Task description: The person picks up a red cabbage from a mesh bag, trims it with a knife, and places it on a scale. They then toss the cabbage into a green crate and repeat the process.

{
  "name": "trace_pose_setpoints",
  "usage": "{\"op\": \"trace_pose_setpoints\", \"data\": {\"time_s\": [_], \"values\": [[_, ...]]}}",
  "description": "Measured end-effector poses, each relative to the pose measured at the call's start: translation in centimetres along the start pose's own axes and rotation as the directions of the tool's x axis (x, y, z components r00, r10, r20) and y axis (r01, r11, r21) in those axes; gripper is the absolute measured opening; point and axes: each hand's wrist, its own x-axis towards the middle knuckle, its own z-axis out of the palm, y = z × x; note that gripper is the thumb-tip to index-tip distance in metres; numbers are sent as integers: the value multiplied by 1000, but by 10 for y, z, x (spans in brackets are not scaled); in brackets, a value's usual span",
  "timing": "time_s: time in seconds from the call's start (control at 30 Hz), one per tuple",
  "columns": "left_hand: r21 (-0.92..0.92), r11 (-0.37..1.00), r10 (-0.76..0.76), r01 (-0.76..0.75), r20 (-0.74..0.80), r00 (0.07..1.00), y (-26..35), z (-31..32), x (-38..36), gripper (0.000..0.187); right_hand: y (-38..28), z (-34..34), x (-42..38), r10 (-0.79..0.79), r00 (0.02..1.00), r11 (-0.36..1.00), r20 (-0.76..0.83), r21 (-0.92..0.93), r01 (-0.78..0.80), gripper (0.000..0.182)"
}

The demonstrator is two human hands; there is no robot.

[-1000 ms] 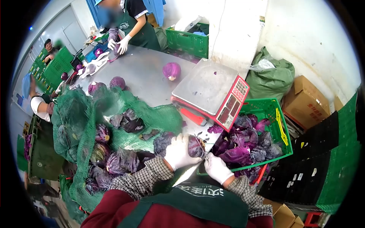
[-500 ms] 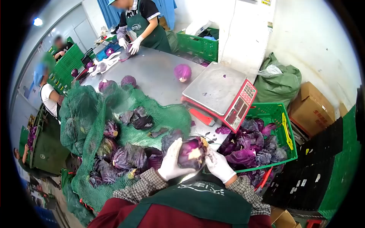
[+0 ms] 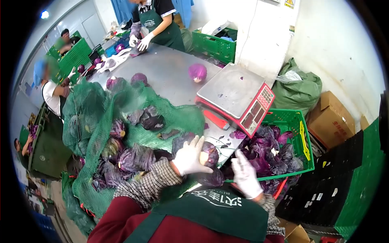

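A red cabbage with a pale cut patch sits in front of me at the table's near edge. My left hand, in a white glove, grips its left side, thumb below and fingers above. Under that hand a dark purple outer leaf hangs down by my apron. My right hand, also gloved, is apart from the cabbage, fingers stretched out beside the green crate of purple leaves. More red cabbages with dull outer leaves lie on the green net bag to my left.
A red-framed scale stands ahead right, with a red-handled tool beside it. A peeled cabbage rests on the metal table. Across it, a person in a green apron handles another cabbage. Cardboard box stands far right.
My right hand has left the cabbage and moved right and down towards the crate, its fingers straightening. The cabbage has turned in my left hand, and a leaf now hangs below it.
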Motion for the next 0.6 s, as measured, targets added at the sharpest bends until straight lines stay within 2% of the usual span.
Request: {"op": "trace_pose_setpoints", "data": {"time_s": [0.03,0.07,0.17,0.3,0.4,0.5,0.6], "values": [[15,998,-55,55,2,999,8,0,-1,127,40,24,-1,-89,996,996,28,-3,90,40],[48,997,-53,53,-2,999,11,3,-1,129,28,29,2,-142,984,986,105,-76,150,44],[40,996,-83,83,-15,996,20,6,-1,127,24,42,11,-298,933,901,203,-262,346,57],[47,993,-102,104,-51,993,25,8,4,117,-5,42,13,-103,958,926,266,-327,190,54],[41,992,-114,116,-51,992,28,9,7,115,-5,45,16,-67,970,913,236,-378,155,55],[45,989,-136,141,-88,987,32,16,10,111,-14,44,27,45,968,902,248,-426,67,53],[40,989,-136,143,-132,982,38,14,8,103,-12,38,41,-16,964,855,267,-496,152,47]]}}
